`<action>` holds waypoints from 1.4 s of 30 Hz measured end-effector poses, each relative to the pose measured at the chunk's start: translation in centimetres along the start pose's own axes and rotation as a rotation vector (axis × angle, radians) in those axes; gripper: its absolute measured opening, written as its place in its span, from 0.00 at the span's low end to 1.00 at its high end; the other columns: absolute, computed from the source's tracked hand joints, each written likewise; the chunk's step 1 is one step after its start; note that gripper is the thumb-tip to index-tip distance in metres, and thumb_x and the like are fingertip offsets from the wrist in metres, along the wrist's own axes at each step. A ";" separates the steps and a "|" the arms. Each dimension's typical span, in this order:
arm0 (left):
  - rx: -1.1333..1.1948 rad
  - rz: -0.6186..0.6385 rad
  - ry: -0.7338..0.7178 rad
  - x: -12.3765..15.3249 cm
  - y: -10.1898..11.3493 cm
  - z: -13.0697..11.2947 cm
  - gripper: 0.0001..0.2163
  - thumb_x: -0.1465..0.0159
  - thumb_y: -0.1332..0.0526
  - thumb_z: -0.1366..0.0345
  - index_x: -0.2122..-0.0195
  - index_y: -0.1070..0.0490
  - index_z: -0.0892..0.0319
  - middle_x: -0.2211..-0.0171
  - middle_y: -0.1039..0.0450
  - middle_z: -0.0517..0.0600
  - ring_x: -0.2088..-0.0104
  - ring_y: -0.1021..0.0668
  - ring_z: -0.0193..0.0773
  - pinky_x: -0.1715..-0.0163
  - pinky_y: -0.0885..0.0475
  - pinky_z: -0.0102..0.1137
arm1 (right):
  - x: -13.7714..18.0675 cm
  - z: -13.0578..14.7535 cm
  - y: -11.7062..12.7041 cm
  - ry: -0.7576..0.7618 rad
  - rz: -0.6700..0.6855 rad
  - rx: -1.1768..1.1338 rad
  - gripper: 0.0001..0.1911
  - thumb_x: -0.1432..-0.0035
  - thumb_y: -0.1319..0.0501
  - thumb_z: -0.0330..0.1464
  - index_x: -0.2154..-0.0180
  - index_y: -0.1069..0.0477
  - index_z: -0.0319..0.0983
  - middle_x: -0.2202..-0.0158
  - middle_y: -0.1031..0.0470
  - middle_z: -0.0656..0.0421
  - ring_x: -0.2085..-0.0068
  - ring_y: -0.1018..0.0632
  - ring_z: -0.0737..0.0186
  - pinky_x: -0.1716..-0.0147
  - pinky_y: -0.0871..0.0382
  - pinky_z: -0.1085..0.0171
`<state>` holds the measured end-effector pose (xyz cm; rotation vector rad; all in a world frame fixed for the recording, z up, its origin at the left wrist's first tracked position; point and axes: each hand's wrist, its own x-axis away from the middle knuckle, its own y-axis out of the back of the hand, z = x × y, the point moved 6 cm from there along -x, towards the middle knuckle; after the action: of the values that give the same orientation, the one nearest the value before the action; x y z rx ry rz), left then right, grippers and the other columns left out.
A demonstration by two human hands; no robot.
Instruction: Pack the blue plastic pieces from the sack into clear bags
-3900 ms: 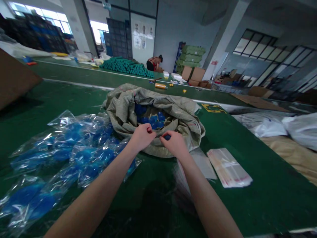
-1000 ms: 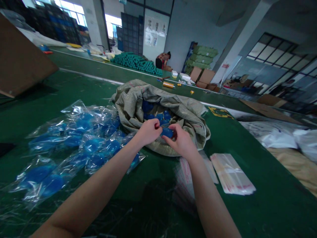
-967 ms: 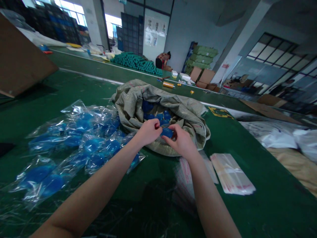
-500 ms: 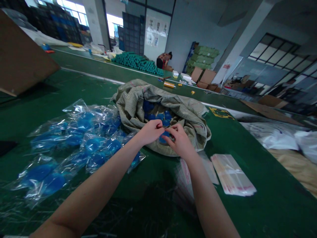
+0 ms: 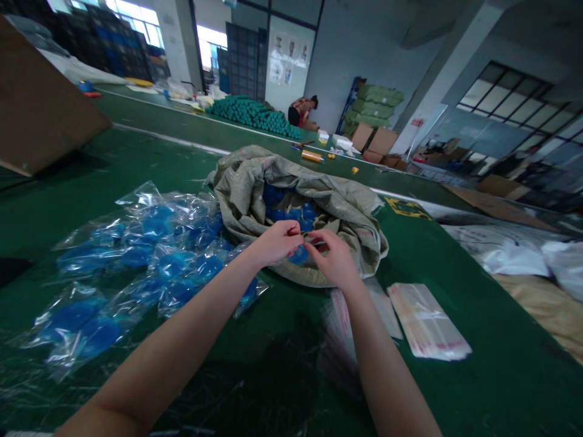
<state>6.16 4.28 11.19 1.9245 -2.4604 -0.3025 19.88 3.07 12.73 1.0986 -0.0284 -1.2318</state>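
Observation:
My left hand (image 5: 279, 244) and my right hand (image 5: 336, 258) meet over the near rim of a grey-green woven sack (image 5: 246, 188). Both are closed, fingertips pinched close together. A blue round piece (image 5: 298, 255) hangs just below the fingertips, held between them; whether clear film covers it I cannot tell. More blue pieces (image 5: 273, 194) lie inside the sack's open mouth. Left of the sack, several blue pieces in clear plastic bags (image 5: 155, 224) are heaped on the green table (image 5: 159, 164). Beside my right forearm lies a stack of flat clear bags (image 5: 428, 321).
More clear bags (image 5: 339, 328) lie partly behind my right forearm. A cardboard sheet (image 5: 45, 103) leans in at the left. Beyond the sack are an orange tube (image 5: 311, 156) and a pile of green rolls (image 5: 255, 115). A person (image 5: 301, 110) bends over farther back.
The fingertips have shifted slightly against each other, and the blue round piece below them has moved a little down and left. The sack and bagged heap look unchanged.

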 end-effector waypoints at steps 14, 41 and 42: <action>-0.411 -0.144 -0.100 -0.2 0.6 -0.5 0.12 0.46 0.41 0.68 0.78 0.47 0.56 0.81 0.42 0.41 0.78 0.37 0.31 0.77 0.45 0.28 | 0.2 -0.1 0.3 -0.009 -0.135 0.226 0.06 0.37 0.44 0.32 0.68 0.34 0.40 0.70 0.26 0.57 0.66 0.24 0.60 0.63 0.31 0.63; -0.726 -0.158 -0.224 -0.3 0.8 -1.0 0.12 0.40 0.41 0.67 0.76 0.45 0.56 0.78 0.36 0.44 0.76 0.33 0.34 0.74 0.42 0.29 | 0.0 -3.3 1.0 -0.273 -0.129 0.164 0.08 0.39 0.44 0.35 0.70 0.34 0.41 0.71 0.24 0.56 0.68 0.23 0.58 0.65 0.34 0.62; -0.750 -0.171 -0.242 -0.1 0.8 -1.4 0.11 0.40 0.42 0.68 0.76 0.45 0.56 0.78 0.36 0.44 0.76 0.33 0.34 0.74 0.41 0.30 | 0.0 -3.5 0.7 -0.266 -0.097 0.193 0.08 0.39 0.44 0.35 0.70 0.34 0.40 0.70 0.24 0.55 0.67 0.23 0.58 0.64 0.34 0.62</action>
<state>5.62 4.39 12.68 1.7987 -1.8500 -1.3026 22.36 5.33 11.42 1.1044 -0.3050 -1.4800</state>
